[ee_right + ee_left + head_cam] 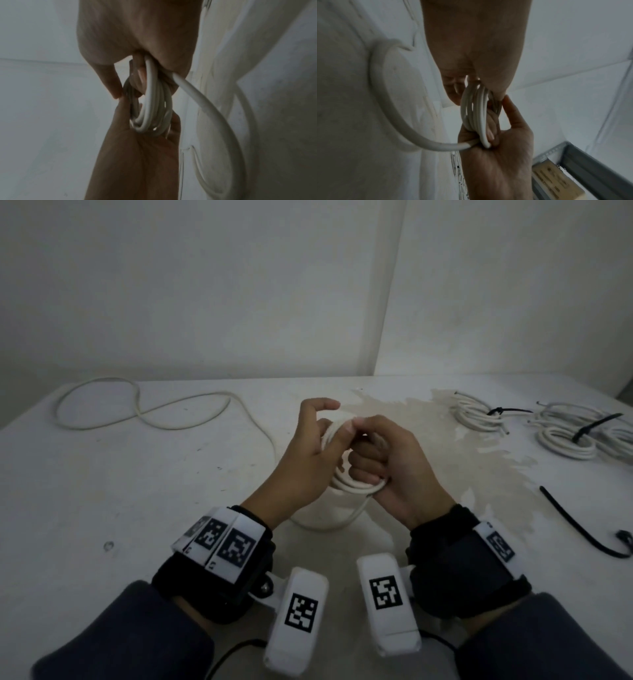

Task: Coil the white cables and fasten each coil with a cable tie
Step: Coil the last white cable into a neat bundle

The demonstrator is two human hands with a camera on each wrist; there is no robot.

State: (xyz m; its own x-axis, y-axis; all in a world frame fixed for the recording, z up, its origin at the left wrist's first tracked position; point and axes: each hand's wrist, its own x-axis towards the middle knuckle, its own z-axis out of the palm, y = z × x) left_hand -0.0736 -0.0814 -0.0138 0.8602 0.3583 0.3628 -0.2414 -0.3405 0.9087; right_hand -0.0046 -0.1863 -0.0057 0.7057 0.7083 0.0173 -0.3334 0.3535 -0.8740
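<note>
Both hands, the left hand and right hand, are clamped together on a white cable coil above the counter. Its loose tail is trailed leftward.

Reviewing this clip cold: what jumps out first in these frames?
Both hands meet at table centre around a half-wound white cable coil, the left hand and right hand sharing the grip. Its loose tail snakes off far left. Two finished coils with black ties lie far right, a spare black cable tie nearer.
</note>
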